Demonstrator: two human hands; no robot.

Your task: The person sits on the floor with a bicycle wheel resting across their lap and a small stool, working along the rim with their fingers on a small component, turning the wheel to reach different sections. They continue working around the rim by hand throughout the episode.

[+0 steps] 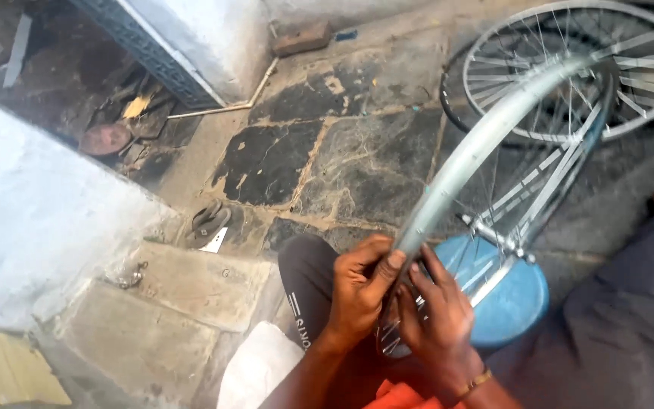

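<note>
My left hand (361,291) comes up from the bottom edge, forearm angled toward the middle, wrist bent so the knuckles face up. Its fingers are curled around the near end of the wheel rim (478,148), thumb laid along the rim's outer face, so it is grasping the rim. My right hand (437,314) rises beside it, just to the right, back of the hand toward me, a thin bracelet (478,381) at the wrist. Its fingers are spread and bent, tips pressed against the rim and the spokes right next to my left thumb; I cannot tell whether they pinch a spoke or only rest there, since the fingertips are hidden behind the rim edge.

The rim stands on edge, tilting away from me, from my hands up to the upper right. Its lower part crosses in front of a blue round stool (512,299), which sits between my knees. My dark trousers (308,276) show at left and right.

A 2nd wheel (577,72) lies flat on the stone floor (372,159) behind, partly covered by the rim I hold. 1 pair of sandals (207,223) lies near the stone step (198,284). The spokes near my fingers blur together. Something white by my left forearm is cut off by the frame, and I cannot make it out.
</note>
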